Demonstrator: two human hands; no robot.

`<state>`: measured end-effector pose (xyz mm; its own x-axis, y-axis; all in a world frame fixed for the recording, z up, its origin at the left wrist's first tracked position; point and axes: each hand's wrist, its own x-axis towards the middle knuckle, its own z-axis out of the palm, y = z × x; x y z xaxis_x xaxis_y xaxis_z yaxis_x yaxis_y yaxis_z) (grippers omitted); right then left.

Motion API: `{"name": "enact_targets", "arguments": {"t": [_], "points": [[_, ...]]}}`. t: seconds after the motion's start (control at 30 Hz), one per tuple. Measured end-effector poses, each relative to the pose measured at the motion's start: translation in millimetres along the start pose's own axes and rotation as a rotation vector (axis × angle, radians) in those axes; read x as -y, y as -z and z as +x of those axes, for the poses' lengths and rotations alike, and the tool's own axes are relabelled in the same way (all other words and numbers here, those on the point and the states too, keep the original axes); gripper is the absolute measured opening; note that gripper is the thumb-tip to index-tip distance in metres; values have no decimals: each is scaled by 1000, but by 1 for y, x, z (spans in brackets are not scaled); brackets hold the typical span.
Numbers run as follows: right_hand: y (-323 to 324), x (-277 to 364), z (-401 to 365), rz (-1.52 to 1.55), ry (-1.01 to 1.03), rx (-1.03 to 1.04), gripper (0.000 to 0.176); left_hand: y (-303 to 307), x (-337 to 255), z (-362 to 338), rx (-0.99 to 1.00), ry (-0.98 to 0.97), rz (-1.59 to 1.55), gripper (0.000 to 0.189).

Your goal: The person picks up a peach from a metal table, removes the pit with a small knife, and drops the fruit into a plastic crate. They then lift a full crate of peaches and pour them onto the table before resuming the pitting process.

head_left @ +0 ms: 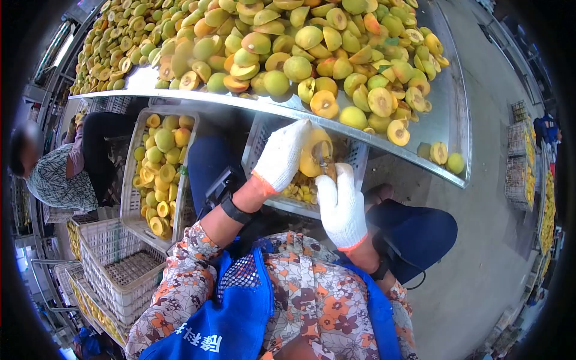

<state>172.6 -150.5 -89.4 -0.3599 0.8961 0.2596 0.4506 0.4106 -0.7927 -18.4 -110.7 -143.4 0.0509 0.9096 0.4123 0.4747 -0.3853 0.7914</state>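
My left hand [285,153], in a white knitted glove, is closed on a yellow peach half [309,161], its cut side turned towards my right hand. My right hand [342,207], gloved the same way, is closed around a small metal pitting tool [324,162]. The tool's tip is at the pit area of the peach half; its handle is mostly hidden by my fingers. Beneath both hands stands a plastic crate [255,141] holding small yellow pieces [298,191].
A metal table [441,96] in front bears a heap of halved peaches [258,45]. To the left are a crate of peach halves [159,174], a slatted crate [105,252] and a seated person [60,171]. Stacked crates [519,162] stand far right.
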Motion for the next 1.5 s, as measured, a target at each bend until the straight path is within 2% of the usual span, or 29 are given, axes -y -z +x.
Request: {"name": "enact_targets", "arguments": {"t": [0.03, 0.17, 0.23, 0.37, 0.43, 0.47, 0.53, 0.57, 0.63, 0.67, 0.73, 0.77, 0.83, 0.87, 0.9, 0.97, 1.0, 1.03, 1.1, 1.13, 1.23, 1.3, 1.37, 1.4, 1.5], "points": [[-1, 0, -1, -19, 3, -39, 35, -2, 0, -2, -16, 63, -45, 42], [-1, -2, -1, -30, 31, -45, 34, 15, -31, 11, 83, 26, 84, 36], [3, -2, 0, -177, 166, 47, 28, 15, -39, 13, 77, 241, -174, 32], [5, 2, -1, -101, 63, 91, 20, 15, -42, 12, 79, 277, -155, 34], [6, -4, -3, -289, 292, 106, 15, 15, -45, 13, 79, 337, -103, 33], [7, -4, -4, -290, 290, 107, 15, 17, -45, 14, 79, 339, -104, 33], [10, -2, -5, -212, 245, 157, 19, 24, -39, 20, 200, 226, -138, 33], [12, -1, -5, -212, 246, 157, 19, 24, -31, 20, 200, 226, -138, 33], [14, 2, -5, -153, 202, 205, 19, 23, -17, 19, 142, -163, -163, 35], [16, -1, -5, -152, 200, 204, 19, 23, -13, 20, 145, -163, -164, 35], [17, -9, -2, -22, 174, 222, 24, 30, -22, 31, 445, 349, -435, 38], [15, -11, 0, -22, 174, 221, 24, 23, -22, 28, 445, 348, -434, 38], [11, -17, 6, 138, -236, 213, 31, -2, -36, 23, 64, 650, -1009, 40], [9, -19, 7, 136, -231, 207, 31, -3, -52, 20, 32, 565, -997, 41], [7, -21, 8, 8, -24, 125, 34, -5, -59, 17, 24, 471, -707, 42], [1, -29, 5, -244, 385, -34, 40, -20, -55, 4, -111, 336, -438, 42], [-2, -24, -1, 92, -68, 179, 26, -21, -60, 4, -166, 391, -414, 34], [2, -22, -1, 92, -62, 180, 26, -19, -57, 5, -170, 388, -413, 34], [16, -7, -1, 1304, -924, 308, 9, -12, -46, 3, 9, 390, -401, 23], [15, 6, -2, 1222, -916, 288, 16, -7, -47, 6, 66, 466, -481, 19], [15, 4, -8, 1261, -927, 314, 15, -7, -40, 4, 138, 484, -553, 20], [14, 4, -10, 1238, -938, 317, 15, -13, -46, 2, 77, 478, -468, 22], [9, 1, -12, 1201, -962, 299, 15, -14, -49, 4, 73, 375, -77, 24], [8, 0, -12, 1199, -955, 306, 15, -9, -46, 10, 232, 521, -129, 27], [8, 1, -13, 1148, -970, 375, 15, -5, -47, 7, 261, 638, -299, 30]]}}
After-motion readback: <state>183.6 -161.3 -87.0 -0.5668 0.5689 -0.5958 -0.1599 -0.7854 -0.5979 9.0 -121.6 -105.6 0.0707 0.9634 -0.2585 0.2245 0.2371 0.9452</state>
